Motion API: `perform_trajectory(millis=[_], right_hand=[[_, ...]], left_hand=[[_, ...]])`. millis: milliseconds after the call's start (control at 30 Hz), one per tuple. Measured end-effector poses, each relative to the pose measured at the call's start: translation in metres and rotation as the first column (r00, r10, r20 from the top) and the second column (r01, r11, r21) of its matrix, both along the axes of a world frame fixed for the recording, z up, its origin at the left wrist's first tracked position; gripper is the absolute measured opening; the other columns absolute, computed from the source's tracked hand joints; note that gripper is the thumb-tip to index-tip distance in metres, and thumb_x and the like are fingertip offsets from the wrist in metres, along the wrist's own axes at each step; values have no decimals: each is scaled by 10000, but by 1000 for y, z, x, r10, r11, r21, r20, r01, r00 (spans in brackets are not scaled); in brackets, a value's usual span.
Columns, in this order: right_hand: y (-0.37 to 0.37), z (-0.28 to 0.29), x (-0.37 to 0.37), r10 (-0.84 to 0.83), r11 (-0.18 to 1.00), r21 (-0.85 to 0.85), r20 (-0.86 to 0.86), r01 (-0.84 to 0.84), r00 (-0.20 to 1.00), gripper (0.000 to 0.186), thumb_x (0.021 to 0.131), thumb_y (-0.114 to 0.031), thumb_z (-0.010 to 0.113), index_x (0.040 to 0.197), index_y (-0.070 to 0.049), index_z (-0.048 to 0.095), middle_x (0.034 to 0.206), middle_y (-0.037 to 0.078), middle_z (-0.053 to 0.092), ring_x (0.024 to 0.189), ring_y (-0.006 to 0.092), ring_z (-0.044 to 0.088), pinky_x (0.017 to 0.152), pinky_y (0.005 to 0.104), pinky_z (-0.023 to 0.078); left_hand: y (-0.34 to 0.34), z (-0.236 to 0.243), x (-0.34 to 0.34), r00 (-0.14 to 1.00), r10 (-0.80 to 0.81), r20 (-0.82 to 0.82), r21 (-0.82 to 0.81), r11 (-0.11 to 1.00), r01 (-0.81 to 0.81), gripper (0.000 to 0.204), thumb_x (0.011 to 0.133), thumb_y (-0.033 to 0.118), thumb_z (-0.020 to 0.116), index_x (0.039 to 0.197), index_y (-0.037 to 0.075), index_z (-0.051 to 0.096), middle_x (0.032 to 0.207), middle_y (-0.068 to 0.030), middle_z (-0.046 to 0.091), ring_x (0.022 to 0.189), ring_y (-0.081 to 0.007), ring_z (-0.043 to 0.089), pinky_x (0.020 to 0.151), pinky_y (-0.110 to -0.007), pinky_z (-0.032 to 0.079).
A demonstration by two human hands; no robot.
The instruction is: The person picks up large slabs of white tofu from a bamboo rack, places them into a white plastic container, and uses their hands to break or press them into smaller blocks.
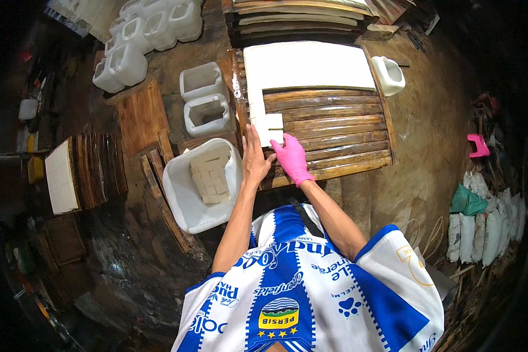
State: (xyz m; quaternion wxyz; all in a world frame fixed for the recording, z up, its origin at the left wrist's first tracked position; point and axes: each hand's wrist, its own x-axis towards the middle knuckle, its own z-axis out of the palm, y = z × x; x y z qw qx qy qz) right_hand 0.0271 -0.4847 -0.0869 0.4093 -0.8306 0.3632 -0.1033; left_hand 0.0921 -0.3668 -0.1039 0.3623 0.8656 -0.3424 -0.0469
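Note:
A slatted wooden rack [334,126] lies in front of me. Its far part is covered by a broad sheet of white tofu-like blocks [311,64], and a narrow strip of them runs toward me down the left side. My left hand [255,155] is bare and lies flat along the outer edge of this strip, fingers stretched out together. In a pink glove, my right hand [291,158] has its fingertips closed on a small white tofu block [275,136] at the near end of the strip. The fingers partly hide that block.
Beside my left forearm stands a white tub [202,220] holding several pale blocks. Cut-open plastic containers [207,114] stand left of the rack, and another [388,76] is at its right. Stacked racks [299,29] rise behind. White sacks [487,232] lean at far right.

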Motion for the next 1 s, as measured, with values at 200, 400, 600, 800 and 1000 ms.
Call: perform_trajectory(millis=[200,400,600,800,1000], right_hand=[[-16,18,34,140,908,-418,257,-21,956,366,827,-262,663,1110,-39,599,1116,204,613,1062,377,570,909,457,469],[-46,-17,40,477,875,-73,-40,-478,878,649,852,-220,613,1415,-2,373,1440,201,403,1302,367,405,1082,433,333],[27,-45,50,-4,984,-177,8,5,1000,593,951,-228,412,1470,17,262,1516,255,270,1428,367,225,1165,460,162],[-14,-39,75,-463,688,692,186,219,867,389,953,-190,524,1269,36,504,1096,132,646,931,181,634,790,317,511],[-61,-30,67,66,527,842,95,-115,993,308,858,-209,695,1087,-4,678,1006,53,696,864,138,651,742,287,518]], left_hand=[[-1,-13,5,998,57,24,-22,998,-57,1139,698,198,814,1505,-10,38,1547,-242,180,1424,-357,237,1170,-472,206],[-11,-12,8,995,70,-74,-61,995,-74,1127,702,192,814,1506,0,49,1525,-241,246,1401,-357,287,1161,-474,230],[2,-27,24,999,-3,52,-44,999,6,1183,670,135,826,1514,20,4,1537,-225,236,1400,-406,264,1152,-463,250],[2,-12,26,942,-7,-334,-129,991,-39,1110,740,263,804,1540,169,40,1532,-230,255,1382,-470,265,1110,-472,306],[-24,20,6,880,-7,-476,-210,972,-105,1052,784,253,776,1521,37,58,1528,-246,258,1393,-310,335,1103,-375,319]])
